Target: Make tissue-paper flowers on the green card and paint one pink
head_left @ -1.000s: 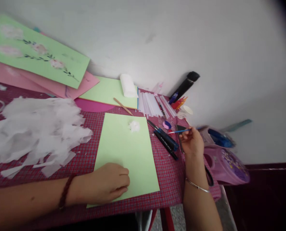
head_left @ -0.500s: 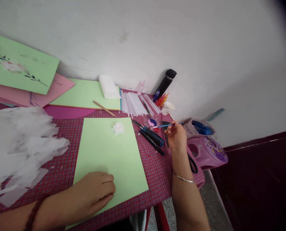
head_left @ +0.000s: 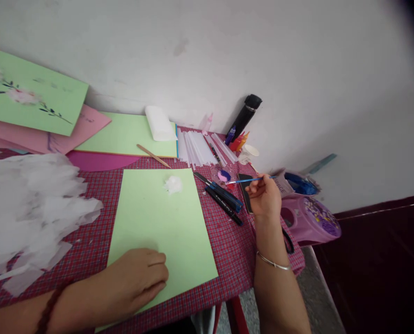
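My right hand (head_left: 263,195) pinches a thin blue paintbrush (head_left: 250,179), whose tip is at a small clear palette (head_left: 221,174) with pink and blue paint, beside a spot of red. On the lower part of a light green sheet (head_left: 163,227) rests my left hand (head_left: 140,278), its fingers curled together and nothing visible in them. A small white crumpled-paper flower (head_left: 174,184) sits near the top of that sheet. To its right lie a blue-black craft knife (head_left: 224,195) and a black marker (head_left: 224,207).
A heap of white tissue pieces (head_left: 36,208) spreads at the left. Behind are a green flower picture (head_left: 29,93), a wooden stick (head_left: 153,155), white strips (head_left: 198,147), paint bottles (head_left: 230,135) and a black flask (head_left: 245,116) by the wall. A phone (head_left: 245,190) lies near my right hand.
The view has shifted slightly, so things at the right appear further right. My right hand still holds the paintbrush at the palette. My left hand stays on the sheet.
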Tool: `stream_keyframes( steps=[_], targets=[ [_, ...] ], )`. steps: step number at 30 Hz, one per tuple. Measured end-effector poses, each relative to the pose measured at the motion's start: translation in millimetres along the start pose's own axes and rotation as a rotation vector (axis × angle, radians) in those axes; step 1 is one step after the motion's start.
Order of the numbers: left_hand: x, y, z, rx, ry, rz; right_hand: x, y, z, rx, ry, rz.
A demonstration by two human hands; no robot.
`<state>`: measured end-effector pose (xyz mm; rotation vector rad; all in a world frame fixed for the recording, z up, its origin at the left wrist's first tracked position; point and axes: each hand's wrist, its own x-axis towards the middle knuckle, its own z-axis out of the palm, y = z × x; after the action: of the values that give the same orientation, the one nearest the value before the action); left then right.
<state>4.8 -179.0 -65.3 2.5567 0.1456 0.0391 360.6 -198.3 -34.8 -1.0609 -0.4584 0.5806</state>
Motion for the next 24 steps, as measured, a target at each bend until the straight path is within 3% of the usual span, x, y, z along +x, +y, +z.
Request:
stream_keyframes(
  steps=[9, 24],
  targets=[
    [-1.8, 0.6, 0.6, -0.004, 0.009, -0.001, 2.6, -10.3, -0.1, 0.167, 0.171, 0.106],
    [-0.3, 0.8, -0.2, 0.013, -0.023, -0.021, 2.4, -12.5, -4.2, 0.214, 0.076, 0.106]
  ],
)
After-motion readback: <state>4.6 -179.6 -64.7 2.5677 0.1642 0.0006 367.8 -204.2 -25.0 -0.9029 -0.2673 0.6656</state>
